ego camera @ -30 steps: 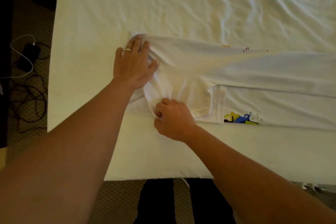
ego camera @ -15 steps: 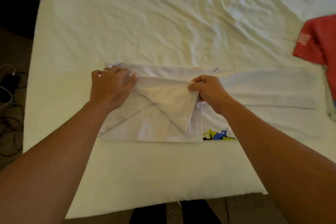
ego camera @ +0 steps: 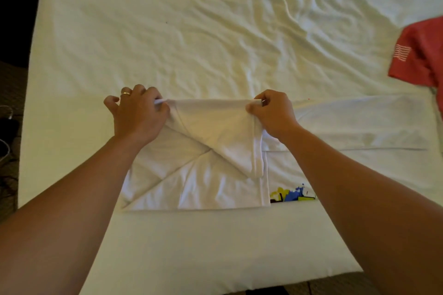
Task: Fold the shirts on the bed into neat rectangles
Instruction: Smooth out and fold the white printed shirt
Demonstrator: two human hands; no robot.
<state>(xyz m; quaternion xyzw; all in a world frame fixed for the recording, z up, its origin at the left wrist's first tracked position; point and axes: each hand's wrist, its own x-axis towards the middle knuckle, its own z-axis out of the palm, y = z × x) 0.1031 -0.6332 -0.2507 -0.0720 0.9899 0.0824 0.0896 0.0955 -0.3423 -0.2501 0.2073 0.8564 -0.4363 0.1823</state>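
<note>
Two hands pinch the raised end of a white cotton T-shirt (ego camera: 196,182) with a yellow-and-blue print, lying on the near part of the white-sheeted bed (ego camera: 191,31). Left hand (ego camera: 137,115) and right hand (ego camera: 272,112) each grip one corner of the lifted fold. Shirt's long axis runs rightward from the hands, so the right hand is nearer the unfolded length. Crumpled red shirt (ego camera: 422,55) at far right, well apart; nothing in the way.

Your white shirt (ego camera: 211,175) is soft matt cloth; the bed (ego camera: 191,31) sheet is matt and wrinkled; the red shirt (ego camera: 422,55), far right, is matt cloth; your ring (ego camera: 126,92) shines like metal.
</note>
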